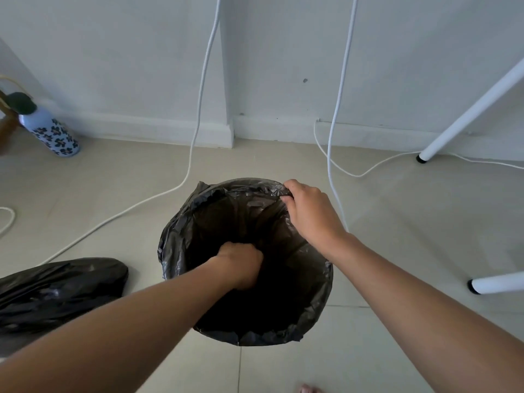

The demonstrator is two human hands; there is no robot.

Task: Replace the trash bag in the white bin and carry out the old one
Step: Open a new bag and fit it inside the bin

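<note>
Looking down past my two bare forearms, I work a black trash bag [181, 251] into a round bin on a pale tiled floor. The liner covers the bin completely, its edge folded out over the rim all the way round, so none of the bin's own surface shows. My right hand [309, 211] is at the far right of the rim, fingers curled and pinching a fold of the plastic there. My left hand [241, 263] is down inside the bin, below and to the left of the right one, knuckles up and fingers bunched in the liner; whether they grip a fold or only press it down I cannot tell.

One second black bag [56, 290], full and lying on its side, rests on the floor to the left of my left forearm, apart from the bin. Beyond my fingers, two white cables [195, 131] hang down the wall and trail across the tiles. One water bottle [49, 131], pale blue with dark flowers and a dark cap, stands at the far left by the skirting board. Two white furniture legs [465, 114] with black feet stand to the right of my right hand. No writing or label is readable anywhere.
</note>
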